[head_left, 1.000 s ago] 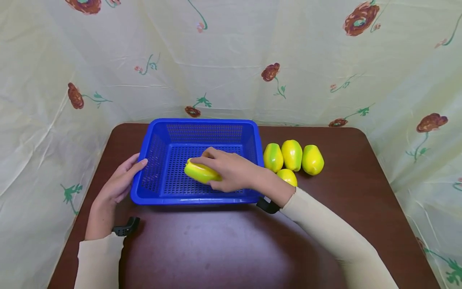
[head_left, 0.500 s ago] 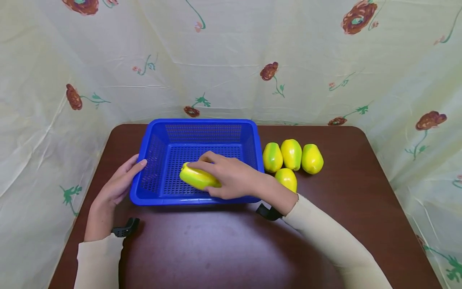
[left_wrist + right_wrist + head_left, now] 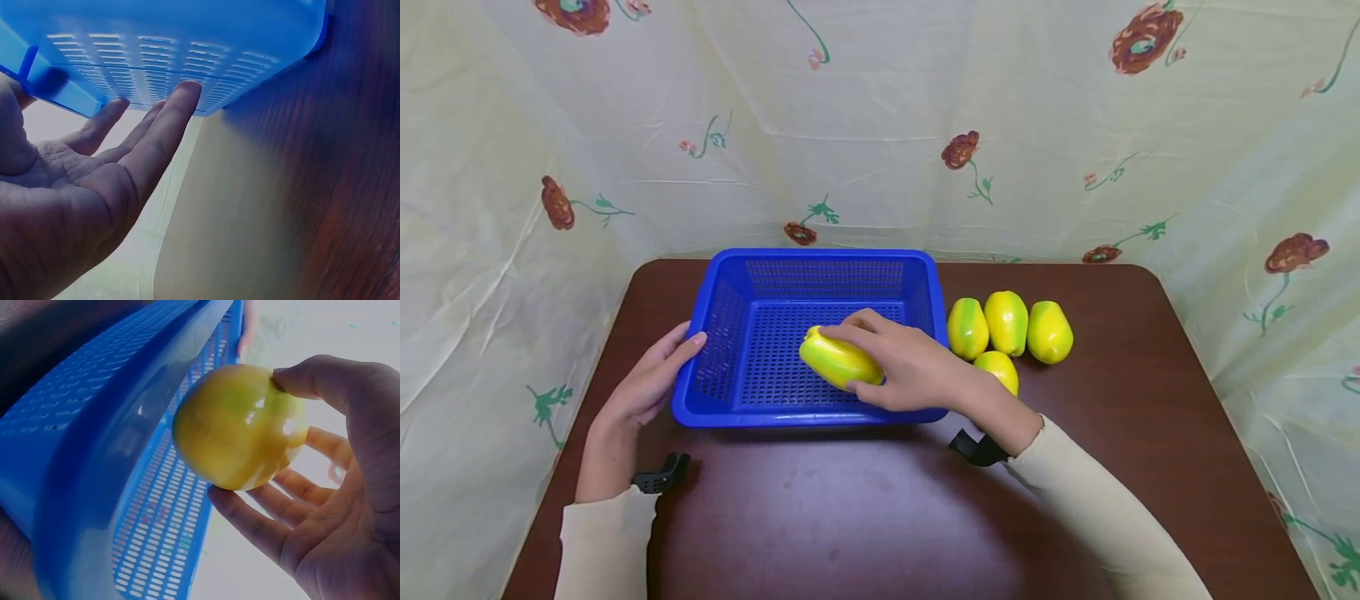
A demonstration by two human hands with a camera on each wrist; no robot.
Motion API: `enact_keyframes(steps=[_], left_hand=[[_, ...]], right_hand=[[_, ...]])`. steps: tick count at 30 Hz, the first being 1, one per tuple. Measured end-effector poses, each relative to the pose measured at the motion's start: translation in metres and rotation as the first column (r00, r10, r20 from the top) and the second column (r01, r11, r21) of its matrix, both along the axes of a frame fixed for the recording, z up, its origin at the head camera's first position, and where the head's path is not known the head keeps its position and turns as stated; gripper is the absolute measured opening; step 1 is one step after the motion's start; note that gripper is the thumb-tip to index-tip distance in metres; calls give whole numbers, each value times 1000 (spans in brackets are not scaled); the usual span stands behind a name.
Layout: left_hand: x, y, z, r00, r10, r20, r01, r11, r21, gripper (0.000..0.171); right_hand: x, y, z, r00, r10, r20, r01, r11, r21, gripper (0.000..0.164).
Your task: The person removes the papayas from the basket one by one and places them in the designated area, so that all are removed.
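Note:
My right hand point(image 3: 917, 367) holds a yellow-green papaya point(image 3: 837, 360) over the inside of the blue plastic basket point(image 3: 823, 253). In the right wrist view the thumb presses on one side of the papaya point(image 3: 240, 431) and the fingers spread under the other, near the basket's rim. My left hand point(image 3: 651, 375) grips the basket's left side, thumb at the rim. Its fingers point(image 3: 156, 134) lie against the perforated outer wall in the left wrist view. No other fruit shows inside the basket, though the right hand hides part of its floor.
Several more papayas point(image 3: 1006, 322) lie grouped on the dark brown table point(image 3: 1135, 375) to the right of the basket; the right forearm partly covers the nearest one. A flower-patterned cloth point(image 3: 880, 125) hangs behind the table and at both sides.
The right hand with the papaya dipped slightly toward the basket's near left, then came back up and to the right. The left hand has stayed at the basket's side.

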State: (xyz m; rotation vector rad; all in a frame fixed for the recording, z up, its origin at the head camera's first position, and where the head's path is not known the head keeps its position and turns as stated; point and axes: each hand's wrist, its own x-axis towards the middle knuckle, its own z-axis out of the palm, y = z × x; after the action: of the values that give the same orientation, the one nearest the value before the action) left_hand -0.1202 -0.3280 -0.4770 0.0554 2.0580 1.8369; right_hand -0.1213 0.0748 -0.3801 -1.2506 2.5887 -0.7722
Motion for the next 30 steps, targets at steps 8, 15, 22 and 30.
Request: enact_keyframes(steps=[8, 15, 22, 30], left_hand=[[2, 0, -1, 1000, 11, -1, -11, 1000, 1, 64], [1, 1, 2, 1000, 7, 4, -7, 999, 50, 61], [-2, 1, 5, 999, 22, 37, -24, 997, 70, 56], [-1, 1, 1, 999, 21, 45, -23, 998, 61, 57]], right_hand=[[2, 19, 0, 998, -64, 4, 64, 997, -43, 71], [5, 36, 0, 988, -146, 43, 151, 975, -162, 73], [11, 47, -2, 960, -272, 60, 278, 930, -241, 75], [18, 62, -10, 928, -363, 83, 370, 879, -299, 74]])
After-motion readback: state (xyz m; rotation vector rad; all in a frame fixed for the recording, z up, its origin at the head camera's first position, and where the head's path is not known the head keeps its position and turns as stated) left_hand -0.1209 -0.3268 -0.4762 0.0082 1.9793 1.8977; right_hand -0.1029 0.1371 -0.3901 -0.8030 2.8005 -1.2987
